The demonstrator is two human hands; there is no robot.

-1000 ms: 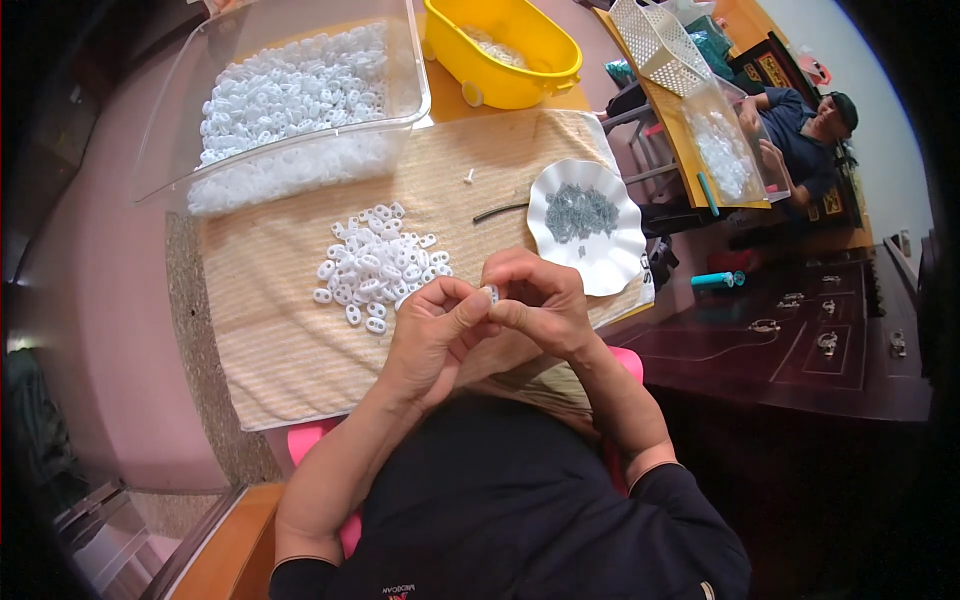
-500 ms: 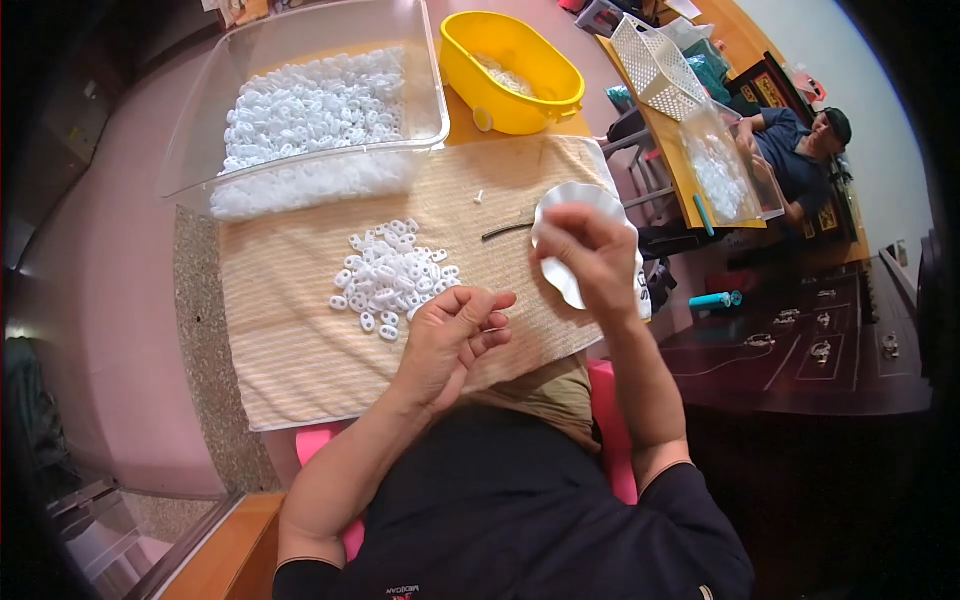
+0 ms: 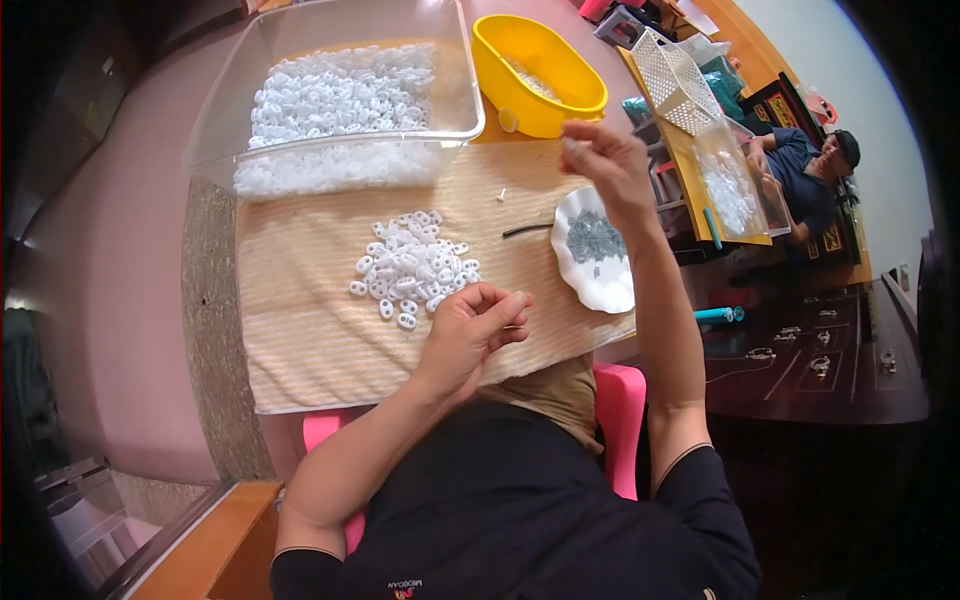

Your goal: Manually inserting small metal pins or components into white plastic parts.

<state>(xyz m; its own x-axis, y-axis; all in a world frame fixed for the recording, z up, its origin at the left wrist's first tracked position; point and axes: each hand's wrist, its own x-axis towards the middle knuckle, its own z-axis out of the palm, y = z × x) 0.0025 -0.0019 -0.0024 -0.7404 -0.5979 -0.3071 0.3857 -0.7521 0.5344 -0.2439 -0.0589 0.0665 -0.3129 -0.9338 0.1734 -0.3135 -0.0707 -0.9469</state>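
Observation:
My left hand (image 3: pixel 472 328) is closed in a pinch above the cloth, just right of a pile of white oval pieces (image 3: pixel 410 262) with two holes each. Anything between its fingertips is hidden. Raised past the far side of a white wavy-rimmed plate (image 3: pixel 600 292), my right hand (image 3: pixel 612 168) has its thumb and fingers pressed together near the yellow tub. What it pinches is too small to make out. Small grey metallic parts (image 3: pixel 590 236) lie on the plate. A thin black stick (image 3: pixel 526 230) rests at the plate's left, and a small white piece (image 3: pixel 502 195) lies beyond it.
A big clear bin (image 3: pixel 340 165) full of white pieces stands at the far left, beside a yellow tub (image 3: pixel 590 95) with pale contents. A striped cloth (image 3: pixel 310 340) covers the table. At the right, another person (image 3: pixel 800 165) sits by a table with a clear tray (image 3: pixel 728 190).
My right hand has moved away from over the plate, up toward the yellow tub, uncovering the grey parts. My left hand keeps its pinch beside the pile. The whole view has shifted slightly.

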